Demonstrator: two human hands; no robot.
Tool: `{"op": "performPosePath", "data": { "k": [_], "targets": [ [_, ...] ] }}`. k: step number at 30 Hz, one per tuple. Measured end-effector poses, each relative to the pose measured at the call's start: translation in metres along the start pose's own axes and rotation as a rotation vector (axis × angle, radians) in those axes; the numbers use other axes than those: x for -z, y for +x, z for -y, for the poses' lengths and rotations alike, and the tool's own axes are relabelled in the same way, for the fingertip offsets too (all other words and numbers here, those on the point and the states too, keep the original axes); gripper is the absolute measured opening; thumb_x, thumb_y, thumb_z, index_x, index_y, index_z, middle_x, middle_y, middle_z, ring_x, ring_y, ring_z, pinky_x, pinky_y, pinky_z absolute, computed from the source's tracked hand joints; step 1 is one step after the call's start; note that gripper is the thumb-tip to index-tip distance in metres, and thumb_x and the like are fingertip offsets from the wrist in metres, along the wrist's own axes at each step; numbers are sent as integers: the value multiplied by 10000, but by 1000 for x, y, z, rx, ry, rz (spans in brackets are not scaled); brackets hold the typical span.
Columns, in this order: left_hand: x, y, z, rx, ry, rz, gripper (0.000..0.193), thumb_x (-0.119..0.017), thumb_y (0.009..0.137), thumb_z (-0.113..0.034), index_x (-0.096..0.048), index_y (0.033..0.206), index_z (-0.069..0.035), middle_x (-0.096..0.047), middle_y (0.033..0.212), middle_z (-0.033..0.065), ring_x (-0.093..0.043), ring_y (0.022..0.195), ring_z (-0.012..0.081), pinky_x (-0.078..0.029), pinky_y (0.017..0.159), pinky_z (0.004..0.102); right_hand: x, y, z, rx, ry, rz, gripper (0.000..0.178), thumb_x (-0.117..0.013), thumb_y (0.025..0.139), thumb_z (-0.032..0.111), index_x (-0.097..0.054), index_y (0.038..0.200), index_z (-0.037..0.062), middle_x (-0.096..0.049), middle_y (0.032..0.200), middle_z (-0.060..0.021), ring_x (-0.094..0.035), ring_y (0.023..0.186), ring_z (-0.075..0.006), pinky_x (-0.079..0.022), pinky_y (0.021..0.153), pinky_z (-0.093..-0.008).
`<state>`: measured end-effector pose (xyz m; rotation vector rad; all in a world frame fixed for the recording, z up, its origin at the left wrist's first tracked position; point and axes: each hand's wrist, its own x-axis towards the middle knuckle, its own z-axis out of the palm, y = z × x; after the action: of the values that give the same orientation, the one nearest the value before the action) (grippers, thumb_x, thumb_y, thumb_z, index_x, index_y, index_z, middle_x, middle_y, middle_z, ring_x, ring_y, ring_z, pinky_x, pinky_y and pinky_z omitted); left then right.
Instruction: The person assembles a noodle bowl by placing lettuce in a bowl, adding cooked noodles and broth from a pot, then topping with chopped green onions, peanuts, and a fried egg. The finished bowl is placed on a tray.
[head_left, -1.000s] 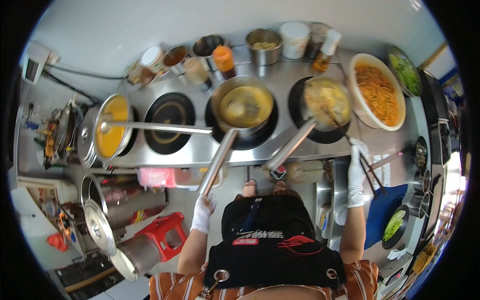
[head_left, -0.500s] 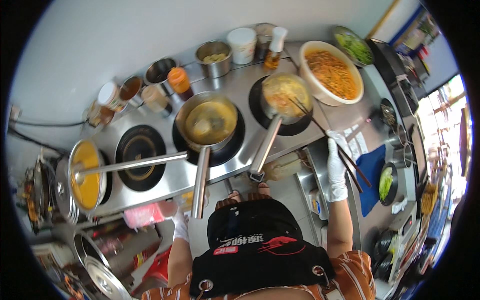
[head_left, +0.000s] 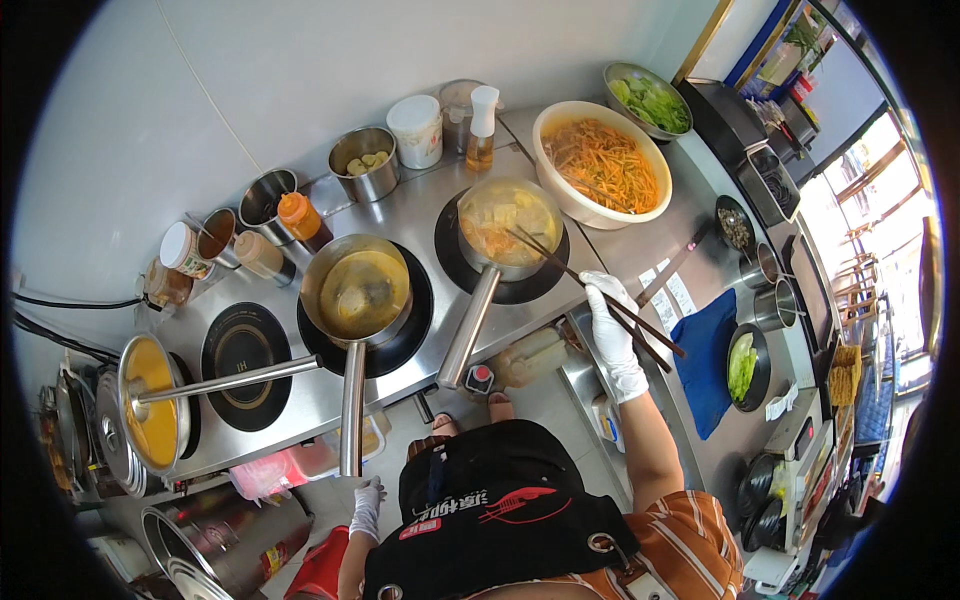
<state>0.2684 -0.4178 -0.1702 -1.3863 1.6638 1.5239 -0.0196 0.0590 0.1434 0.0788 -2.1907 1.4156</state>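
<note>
My right hand [head_left: 612, 335], in a white glove, is closed around a pair of long dark chopsticks [head_left: 640, 335]. Their tips reach into the right saucepan [head_left: 485, 305], among pale chunks in a yellowish broth. My left hand [head_left: 368, 503], gloved too, hangs low beside my apron, below the end of the middle saucepan's handle [head_left: 352, 420]. It looks empty, with its fingers loosely apart. The middle saucepan [head_left: 318, 268] sits on its round black hob with brownish liquid and something dark inside.
A pan of orange liquid [head_left: 155, 410] stands far left beside a bare hob [head_left: 247, 362]. Squeeze bottles, metal pots and a spray bottle [head_left: 480, 130] line the wall. Right are a cream bowl [head_left: 560, 190] of shredded carrot, bowls of greens and a blue cloth [head_left: 703, 365].
My view has shifted, so the counter sits further left and lower. The chopsticks stay in my right hand with tips at the right saucepan. My left hand has lowered toward my apron.
</note>
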Motion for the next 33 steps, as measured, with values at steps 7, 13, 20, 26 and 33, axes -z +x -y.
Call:
{"op": "performPosePath", "data": {
  "k": [7,13,20,26,33],
  "targets": [
    [-29,-11,4,-26,-22,-11,366,-620,893,-286,-585,1085,24,-650,821,113,-608,589,192,-461,493,316,-11,29,-16,37,80,40,131,-619,850,-18,-678,964,6,-670,977,-101,-632,932,-195,-487,868,-289],
    [-59,-31,4,-48,-35,-38,375,-625,891,-286,-590,1093,29,-665,860,128,-631,620,204,-466,506,324,-2,43,-19,-33,85,96,122,-617,857,-8,-687,957,2,-679,976,-100,-634,925,-187,-488,863,-287],
    [-82,-46,18,2,-40,-69,366,-623,894,-278,-597,1078,37,-664,838,124,-626,606,201,-463,494,309,63,70,21,-20,-80,185,104,-636,878,78,-691,925,4,-679,908,-110,-644,823,-205,-506,771,-299],
    [-92,-49,20,13,-37,-80,375,-620,894,-278,-591,1088,41,-663,837,126,-626,609,202,-462,501,306,53,76,15,-128,-49,307,97,-647,871,63,-693,928,0,-675,911,-108,-641,832,-190,-499,765,-286],
    [-107,-57,9,-21,-47,-66,391,-616,895,-300,-591,1093,37,-675,886,129,-633,648,193,-465,539,308,57,81,5,-1,59,255,126,-635,851,11,-697,959,-3,-679,962,-113,-633,920,-208,-489,853,-310]
  ]
}}
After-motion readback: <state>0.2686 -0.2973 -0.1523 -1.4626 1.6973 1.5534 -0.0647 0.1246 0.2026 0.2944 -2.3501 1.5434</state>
